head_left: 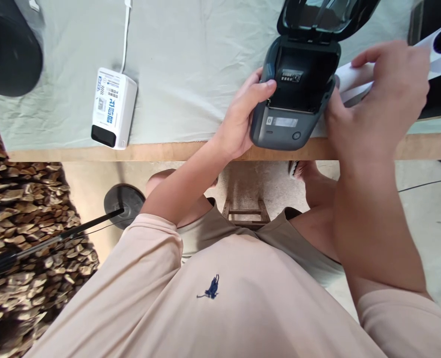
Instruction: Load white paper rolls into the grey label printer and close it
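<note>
My left hand (242, 112) grips the left side of a dark grey portable label printer (280, 127), its thumb on the rim of the open bay. The printer's lid (319, 20) stands raised, and no roll shows inside. At the printer's right side, my right hand (382, 99) is closed on white paper (356, 77), which appears rolled; the hand covers much of it. Just beyond that hand, a white paper roll (434, 49) with a dark core hole shows. Whether both paper parts belong together I cannot tell.
A white power bank (114, 107) with a cable lies on the cloth-covered table (175, 64). Dark objects sit at the upper left (9, 49) and right (434, 97). Below are a round-based stand (123, 199), a wooden stool (245, 214) and stacked firewood (22, 223).
</note>
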Available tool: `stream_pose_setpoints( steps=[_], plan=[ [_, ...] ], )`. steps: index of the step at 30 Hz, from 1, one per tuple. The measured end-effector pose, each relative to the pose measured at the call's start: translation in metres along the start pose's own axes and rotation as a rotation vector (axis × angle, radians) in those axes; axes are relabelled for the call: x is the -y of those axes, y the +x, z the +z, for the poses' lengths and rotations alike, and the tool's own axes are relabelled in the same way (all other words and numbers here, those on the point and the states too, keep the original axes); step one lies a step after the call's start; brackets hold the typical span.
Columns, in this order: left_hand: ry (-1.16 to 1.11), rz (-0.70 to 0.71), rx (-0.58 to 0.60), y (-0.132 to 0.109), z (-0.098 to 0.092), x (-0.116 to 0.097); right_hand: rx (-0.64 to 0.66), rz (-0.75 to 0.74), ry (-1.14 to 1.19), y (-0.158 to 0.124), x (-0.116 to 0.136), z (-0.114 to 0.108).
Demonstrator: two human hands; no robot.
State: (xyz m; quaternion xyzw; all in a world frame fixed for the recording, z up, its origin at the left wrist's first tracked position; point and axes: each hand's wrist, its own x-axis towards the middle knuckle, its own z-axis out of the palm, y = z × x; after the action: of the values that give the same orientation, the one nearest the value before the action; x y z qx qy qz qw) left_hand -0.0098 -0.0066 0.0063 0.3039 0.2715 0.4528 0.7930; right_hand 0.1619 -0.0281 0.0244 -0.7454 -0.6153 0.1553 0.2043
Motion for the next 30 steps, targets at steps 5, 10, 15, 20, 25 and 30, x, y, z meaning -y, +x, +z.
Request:
stream_pose_setpoints(
  steps=[5, 10, 15, 20, 25, 30],
  plan=[
    [-0.049, -0.010, -0.068, -0.001, 0.001, 0.000, -0.160, -0.031, 0.117, -0.007, 0.013, -0.007],
    [-0.068, -0.105, -0.200, -0.001, -0.006, 0.001, -0.232, -0.096, 0.423, -0.007, 0.016, -0.002],
    [-0.065, -0.142, -0.316, 0.001, -0.015, 0.008, -0.176, -0.162, 0.669, -0.001, 0.012, 0.004],
    [-0.069, -0.146, -0.326, 0.001, -0.016, 0.009, -0.156, -0.125, 0.785, 0.003, 0.007, 0.005],
    [-0.067, -0.168, -0.367, 0.001, -0.015, 0.008, -0.156, -0.096, 0.942, 0.006, 0.007, 0.007],
    [-0.076, -0.158, -0.353, 0.000, -0.015, 0.009, 0.056, 0.082, 1.076, 0.004, 0.009, 0.001]
  ],
)
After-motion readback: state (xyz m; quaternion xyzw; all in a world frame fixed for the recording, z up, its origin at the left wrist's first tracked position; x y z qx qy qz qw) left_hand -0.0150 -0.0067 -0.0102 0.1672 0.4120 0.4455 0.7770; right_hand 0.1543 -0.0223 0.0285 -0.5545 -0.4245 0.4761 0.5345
